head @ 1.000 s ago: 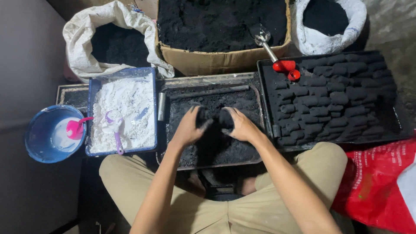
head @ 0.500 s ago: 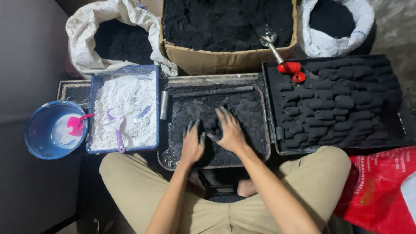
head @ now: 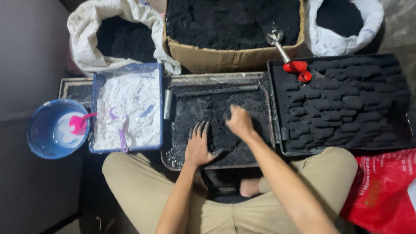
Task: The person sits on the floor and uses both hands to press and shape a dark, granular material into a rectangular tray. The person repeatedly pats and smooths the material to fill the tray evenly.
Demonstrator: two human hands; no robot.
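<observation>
A: Hands?

B: Left hand (head: pixel 198 147) lies flat, fingers spread, palm down on the black powder (head: pixel 216 117) at the near side of the metal tray (head: pixel 170 161). It holds nothing. Right hand (head: pixel 239 122) is just right of it and a bit farther in, fingers curled into a loose fist on the powder. Can't tell if it has any pinched inside.

A: Around it?

B: Left of the tray: blue tub of white powder (head: pixel 125 104) with a purple scoop (head: pixel 120 130), then a blue bucket (head: pixel 41 130) with a pink scoop (head: pixel 78 123). Right: black tray of dark pressed lumps (head: pixel 342 104). Far side: cardboard box of black powder (head: pixel 234 56), with a red-handled tool (head: pixel 291 63) on its rim, and a sack on each side.
</observation>
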